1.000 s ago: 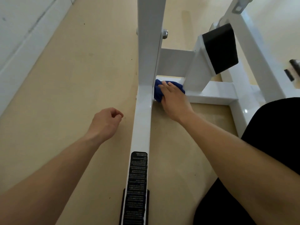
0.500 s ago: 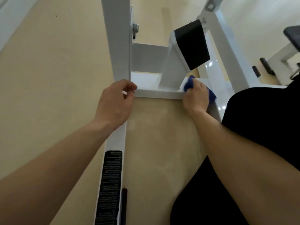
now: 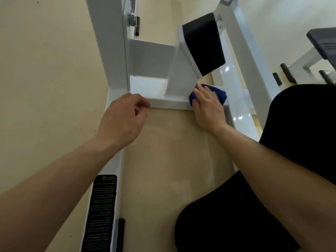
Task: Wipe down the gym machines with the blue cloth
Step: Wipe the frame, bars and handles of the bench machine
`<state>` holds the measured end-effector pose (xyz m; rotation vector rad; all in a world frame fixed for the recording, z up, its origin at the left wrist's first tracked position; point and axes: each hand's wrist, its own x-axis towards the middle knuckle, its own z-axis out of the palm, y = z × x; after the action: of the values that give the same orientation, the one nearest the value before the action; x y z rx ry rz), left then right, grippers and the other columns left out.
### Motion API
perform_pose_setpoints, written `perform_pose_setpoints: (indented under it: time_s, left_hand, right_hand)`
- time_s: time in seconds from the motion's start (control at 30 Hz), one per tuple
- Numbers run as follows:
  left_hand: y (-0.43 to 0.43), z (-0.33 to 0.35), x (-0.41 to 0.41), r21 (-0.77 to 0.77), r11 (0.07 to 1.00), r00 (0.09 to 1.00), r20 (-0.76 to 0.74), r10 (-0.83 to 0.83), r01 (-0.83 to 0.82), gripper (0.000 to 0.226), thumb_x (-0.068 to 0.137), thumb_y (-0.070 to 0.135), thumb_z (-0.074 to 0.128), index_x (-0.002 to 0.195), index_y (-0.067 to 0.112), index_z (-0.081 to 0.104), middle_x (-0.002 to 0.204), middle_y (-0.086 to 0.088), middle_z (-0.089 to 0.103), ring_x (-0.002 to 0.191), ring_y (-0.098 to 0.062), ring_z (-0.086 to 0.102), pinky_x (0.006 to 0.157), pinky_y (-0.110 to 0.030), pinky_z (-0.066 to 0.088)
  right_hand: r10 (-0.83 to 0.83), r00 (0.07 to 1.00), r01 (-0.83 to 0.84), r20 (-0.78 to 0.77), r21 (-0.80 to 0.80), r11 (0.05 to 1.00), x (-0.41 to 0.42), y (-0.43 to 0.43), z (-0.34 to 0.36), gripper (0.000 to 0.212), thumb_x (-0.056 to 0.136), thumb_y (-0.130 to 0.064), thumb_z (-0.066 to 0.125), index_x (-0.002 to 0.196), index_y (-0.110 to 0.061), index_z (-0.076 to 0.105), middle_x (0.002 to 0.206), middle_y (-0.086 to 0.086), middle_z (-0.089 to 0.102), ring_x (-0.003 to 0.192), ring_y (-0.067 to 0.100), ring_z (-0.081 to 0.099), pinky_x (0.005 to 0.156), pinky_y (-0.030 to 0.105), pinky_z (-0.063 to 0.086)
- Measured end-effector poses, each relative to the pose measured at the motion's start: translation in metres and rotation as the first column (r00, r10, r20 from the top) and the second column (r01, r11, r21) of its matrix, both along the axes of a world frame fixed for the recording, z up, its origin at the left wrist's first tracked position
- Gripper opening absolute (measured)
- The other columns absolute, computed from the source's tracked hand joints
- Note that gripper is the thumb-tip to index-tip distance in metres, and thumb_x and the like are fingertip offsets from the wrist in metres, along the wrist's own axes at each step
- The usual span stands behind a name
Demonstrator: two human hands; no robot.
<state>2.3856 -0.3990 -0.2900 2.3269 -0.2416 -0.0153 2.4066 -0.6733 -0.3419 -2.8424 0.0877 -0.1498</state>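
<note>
Because the blue cloth point(image 3: 219, 93) is soft and limp, the right hand point(image 3: 207, 108) presses it flat-fingered onto the frame point(image 3: 169, 104); left hand point(image 3: 123, 119) loosely curled, empty.

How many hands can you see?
2. The left hand sits with curled fingers at the corner of the white frame. The right hand presses the blue cloth onto the crossbar, further right.

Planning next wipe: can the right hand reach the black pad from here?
Probably yes. The right hand presses the blue cloth on the crossbar just below the black pad; nothing lies between them.
</note>
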Motion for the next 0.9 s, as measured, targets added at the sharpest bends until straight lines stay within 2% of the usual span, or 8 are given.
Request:
perform_pose_setpoints:
  time_s: [0.07,0.2,0.23,0.3,0.43,0.53,0.73,0.9]
  left_hand:
    - [-0.006,0.002,0.0,-0.003,1.0,0.999,0.014,-0.03,0.03,0.019,0.093,0.022,0.051,0.097,0.029,0.068,0.095,0.012,0.062,0.083,-0.005,0.058,0.076,-0.024,0.043]
    - [-0.015,0.009,-0.005,-0.021,0.998,0.998,0.016,-0.062,0.063,0.018,0.094,0.021,0.052,0.097,0.027,0.069,0.093,0.014,0.06,0.083,-0.006,0.058,0.078,-0.025,0.046]
    - [-0.015,0.009,-0.006,-0.018,0.998,0.998,0.02,-0.067,0.067,0.017,0.094,0.02,0.053,0.097,0.027,0.069,0.093,0.014,0.06,0.083,-0.006,0.058,0.079,-0.026,0.046]
    - [-0.009,0.009,-0.009,-0.009,0.998,0.997,0.023,-0.069,0.07,0.017,0.093,0.02,0.053,0.096,0.027,0.068,0.094,0.014,0.06,0.082,-0.004,0.058,0.077,-0.025,0.045]
    - [0.006,0.01,-0.013,0.02,0.999,0.999,0.022,-0.043,0.042,0.016,0.093,0.02,0.054,0.093,0.029,0.066,0.092,0.016,0.058,0.08,-0.001,0.057,0.075,-0.023,0.039]
    - [0.013,0.012,-0.015,0.024,0.999,1.0,0.015,-0.026,0.025,0.016,0.092,0.02,0.053,0.092,0.028,0.067,0.092,0.015,0.059,0.079,-0.002,0.058,0.075,-0.025,0.042]
    - [0.02,0.016,-0.022,0.01,1.0,1.0,-0.001,-0.025,0.025,0.018,0.092,0.02,0.052,0.093,0.027,0.068,0.095,0.013,0.061,0.081,-0.005,0.06,0.074,-0.021,0.043]
    - [0.03,0.017,-0.022,0.011,1.0,1.0,-0.015,-0.01,0.011,0.019,0.092,0.021,0.052,0.093,0.031,0.068,0.097,0.015,0.061,0.079,0.0,0.058,0.069,-0.008,0.035]
  right_hand:
    - [0.047,0.999,-0.047,0.001,-0.006,0.999,-0.001,-0.009,0.0,0.045,0.105,-0.032,0.036,0.149,-0.025,0.043,0.16,-0.004,0.033,0.149,0.017,0.024,0.123,0.037,0.016]
    - [-0.316,0.949,0.316,-0.018,0.026,0.948,0.016,-0.045,0.01,0.045,0.1,-0.036,0.031,0.139,-0.023,0.051,0.147,0.003,0.048,0.134,0.027,0.043,0.115,0.044,0.032]
    - [-0.352,0.936,0.352,-0.012,0.0,0.936,0.018,-0.043,0.011,0.047,0.099,-0.036,0.029,0.137,-0.021,0.053,0.143,0.005,0.051,0.131,0.029,0.045,0.113,0.045,0.033]
    - [-0.289,0.957,0.289,0.006,-0.012,0.957,0.015,-0.027,0.008,0.048,0.098,-0.036,0.029,0.135,-0.019,0.053,0.145,0.005,0.05,0.134,0.028,0.043,0.116,0.047,0.03]
    - [-0.039,0.999,0.038,-0.012,-0.076,0.996,-0.016,-0.015,-0.005,0.048,0.105,-0.035,0.036,0.152,-0.024,0.038,0.162,-0.001,0.028,0.151,0.021,0.019,0.125,0.043,0.012]
    - [-0.024,0.999,0.02,-0.025,-0.142,0.99,-0.026,-0.029,-0.008,0.052,0.105,-0.037,0.041,0.155,-0.026,0.031,0.164,-0.003,0.023,0.152,0.021,0.016,0.125,0.041,0.01]
    - [-0.156,0.985,0.139,-0.068,-0.209,0.968,-0.025,-0.035,-0.002,0.058,0.103,-0.039,0.048,0.156,-0.028,0.027,0.165,-0.001,0.021,0.152,0.024,0.016,0.121,0.042,0.021]
    - [-0.07,0.994,0.043,-0.083,-0.29,0.956,-0.017,-0.018,0.005,0.057,0.105,-0.028,0.048,0.157,-0.019,0.026,0.162,0.004,0.028,0.15,0.025,0.024,0.117,0.044,0.031]
